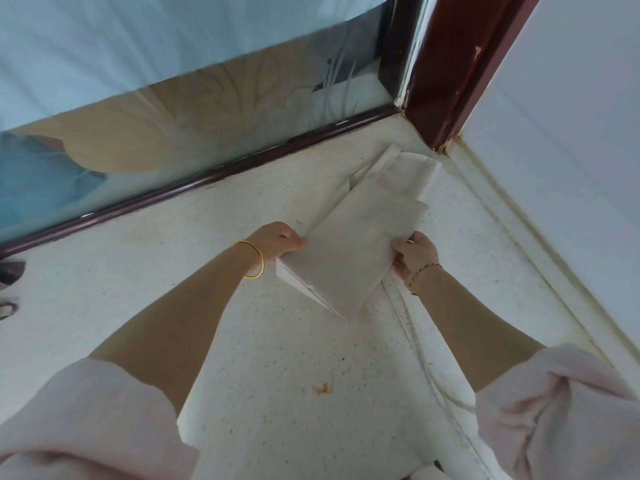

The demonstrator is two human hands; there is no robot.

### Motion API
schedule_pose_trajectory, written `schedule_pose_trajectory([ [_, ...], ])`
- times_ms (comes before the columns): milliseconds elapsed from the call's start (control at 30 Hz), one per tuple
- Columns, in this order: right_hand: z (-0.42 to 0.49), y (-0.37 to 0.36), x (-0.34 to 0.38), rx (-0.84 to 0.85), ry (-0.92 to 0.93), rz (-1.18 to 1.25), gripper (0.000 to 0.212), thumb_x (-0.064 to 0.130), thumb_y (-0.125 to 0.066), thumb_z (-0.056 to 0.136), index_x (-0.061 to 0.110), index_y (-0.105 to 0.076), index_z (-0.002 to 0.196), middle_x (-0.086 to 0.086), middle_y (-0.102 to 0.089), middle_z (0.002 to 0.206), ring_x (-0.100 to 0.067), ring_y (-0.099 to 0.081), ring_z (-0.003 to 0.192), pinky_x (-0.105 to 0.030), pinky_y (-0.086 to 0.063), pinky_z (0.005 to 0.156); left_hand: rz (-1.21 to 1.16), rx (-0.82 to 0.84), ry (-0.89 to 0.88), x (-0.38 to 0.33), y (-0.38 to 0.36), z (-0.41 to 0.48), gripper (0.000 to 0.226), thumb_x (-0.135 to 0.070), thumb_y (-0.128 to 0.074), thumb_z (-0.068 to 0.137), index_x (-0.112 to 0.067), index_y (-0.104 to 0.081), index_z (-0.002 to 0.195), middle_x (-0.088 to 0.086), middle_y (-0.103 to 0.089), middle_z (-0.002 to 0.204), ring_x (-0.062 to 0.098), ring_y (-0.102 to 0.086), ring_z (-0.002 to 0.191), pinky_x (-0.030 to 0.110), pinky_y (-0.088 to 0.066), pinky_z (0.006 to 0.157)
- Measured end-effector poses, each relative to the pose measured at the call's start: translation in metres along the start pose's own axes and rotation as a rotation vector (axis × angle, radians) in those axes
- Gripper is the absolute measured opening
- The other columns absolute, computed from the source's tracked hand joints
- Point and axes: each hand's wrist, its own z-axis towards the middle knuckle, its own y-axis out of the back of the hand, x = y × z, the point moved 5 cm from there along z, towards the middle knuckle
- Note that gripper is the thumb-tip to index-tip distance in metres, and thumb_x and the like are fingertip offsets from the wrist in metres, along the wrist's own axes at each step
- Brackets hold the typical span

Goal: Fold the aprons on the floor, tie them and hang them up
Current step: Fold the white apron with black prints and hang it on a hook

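A white apron [349, 251], folded into a long narrow band, is held up above the speckled floor. My left hand [280, 242] grips its left edge, fingers curled round the cloth. My right hand [414, 256] grips the right edge, with the thumb on top. The band's far end droops toward more white apron cloth [403, 171] bunched in the corner. A thin white apron strap [408, 327] trails down from below my right hand along the floor.
A dark wooden frame [194, 188] with patterned glass [173, 126] runs along the left. A red-brown door post [450, 81] stands in the corner, with a white wall [571, 133] to its right. An orange stain [323, 388] marks the floor. Dark footwear [10, 271] lies at the left edge.
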Motion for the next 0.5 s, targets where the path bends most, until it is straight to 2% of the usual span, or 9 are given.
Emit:
schedule_pose_trajectory([
  [67,-0.003,-0.002,0.005,0.004,0.072,0.015,0.022,-0.002,-0.052,0.092,0.012,-0.056,0.109,-0.006,-0.063,0.103,-0.022,-0.062,0.088,-0.036,-0.055,0.078,-0.166,0.063,0.013,0.0,-0.004,-0.004,0.017,-0.03,-0.063,0.089,-0.013,-0.063,0.095,-0.002,-0.063,0.093,0.017,-0.058,0.091,0.029,-0.049,0.088],
  [133,-0.005,-0.005,0.013,-0.001,0.133,0.025,0.022,0.0,-0.053,0.092,0.014,-0.056,0.109,-0.004,-0.063,0.102,-0.022,-0.061,0.092,-0.036,-0.055,0.079,-0.227,0.109,-0.006,-0.002,-0.008,-0.008,0.012,-0.027,-0.063,0.089,-0.015,-0.065,0.091,0.001,-0.066,0.093,0.017,-0.06,0.088,0.027,-0.048,0.085],
  [200,-0.006,-0.007,0.025,-0.024,0.186,0.005,0.019,0.001,-0.054,0.091,0.015,-0.058,0.104,-0.004,-0.063,0.103,-0.024,-0.06,0.097,-0.039,-0.054,0.085,-0.168,0.156,0.005,0.0,-0.012,-0.011,0.016,-0.031,-0.063,0.088,-0.015,-0.066,0.09,0.003,-0.065,0.095,0.018,-0.059,0.089,0.027,-0.047,0.085],
  [267,-0.009,-0.009,0.04,-0.04,0.278,-0.093,0.018,0.001,-0.055,0.089,0.019,-0.059,0.09,0.0,-0.063,0.093,-0.024,-0.059,0.095,-0.043,-0.053,0.089,-0.088,0.253,0.06,0.005,-0.017,-0.021,0.022,-0.031,-0.066,0.086,-0.014,-0.063,0.1,0.003,-0.065,0.104,0.018,-0.061,0.097,0.029,-0.048,0.092],
  [300,-0.011,-0.011,0.048,-0.033,0.327,-0.144,0.022,0.001,-0.055,0.088,0.022,-0.058,0.084,0.003,-0.062,0.087,-0.022,-0.059,0.091,-0.045,-0.052,0.091,-0.09,0.33,0.107,0.009,-0.022,-0.026,0.029,-0.026,-0.068,0.085,-0.011,-0.059,0.108,0.004,-0.066,0.108,0.019,-0.063,0.099,0.03,-0.05,0.091],
  [367,-0.02,-0.02,0.059,0.02,0.4,-0.197,0.026,-0.001,-0.055,0.087,0.024,-0.057,0.08,0.005,-0.06,0.083,-0.018,-0.057,0.085,-0.045,-0.051,0.092,-0.129,0.534,0.219,0.016,-0.032,-0.046,0.038,-0.016,-0.066,0.086,-0.005,-0.054,0.12,0.008,-0.068,0.106,0.02,-0.067,0.091,0.031,-0.056,0.081],
  [433,-0.026,-0.032,0.063,0.083,0.452,-0.243,0.026,-0.002,-0.054,0.087,0.023,-0.057,0.08,0.0,-0.061,0.087,-0.02,-0.057,0.088,-0.045,-0.05,0.093,-0.12,0.793,0.331,0.021,-0.043,-0.07,0.032,-0.014,-0.059,0.091,-0.003,-0.056,0.121,0.01,-0.068,0.102,0.021,-0.069,0.084,0.031,-0.058,0.072],
  [500,-0.029,-0.046,0.06,0.126,0.488,-0.326,0.02,-0.001,-0.054,0.087,0.018,-0.058,0.082,-0.01,-0.062,0.092,-0.025,-0.057,0.089,-0.046,-0.049,0.093,-0.1,1.007,0.397,0.033,-0.054,-0.091,0.028,-0.017,-0.051,0.096,-0.003,-0.056,0.12,0.012,-0.067,0.107,0.022,-0.069,0.091,0.034,-0.058,0.076],
])
